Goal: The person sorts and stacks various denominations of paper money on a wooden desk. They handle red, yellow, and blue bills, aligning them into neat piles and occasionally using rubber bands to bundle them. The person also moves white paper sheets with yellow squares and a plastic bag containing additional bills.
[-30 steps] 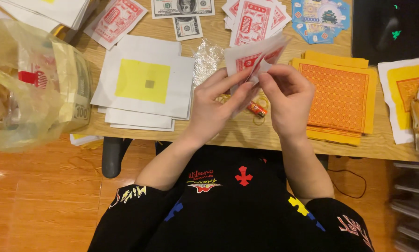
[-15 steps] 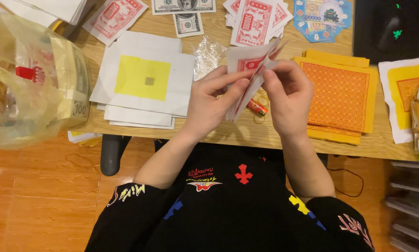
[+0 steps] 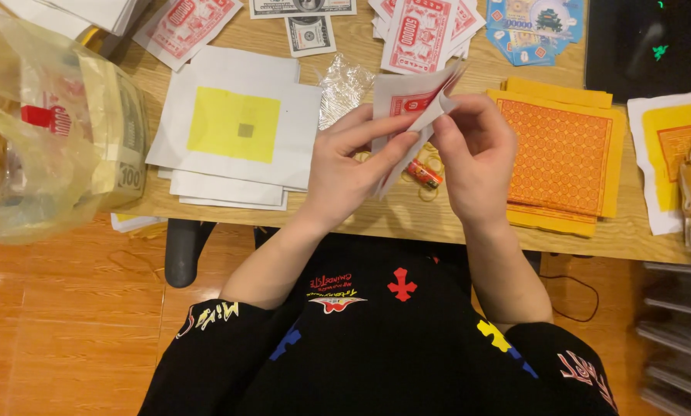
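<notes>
Both my hands hold one red-and-white paper note [image 3: 404, 102] above the near edge of the wooden table [image 3: 407, 219]. My left hand [image 3: 351, 169] pinches its lower part, fingers pointing right. My right hand [image 3: 475, 158] grips its folded upper right edge. Under my hands on the table lie a small orange lighter [image 3: 423, 172] and several rubber bands [image 3: 432, 163].
A stack of white sheets with a yellow square [image 3: 234, 127] lies left of my hands; crumpled clear wrap [image 3: 344, 86] is beside it. Orange printed sheets [image 3: 557, 158] lie to the right. More red notes [image 3: 421, 35] sit behind. A yellowish plastic bag [image 3: 45, 127] fills the left edge.
The note has been folded narrower and turned more upright between my hands. My hands stay in about the same spot over the table edge.
</notes>
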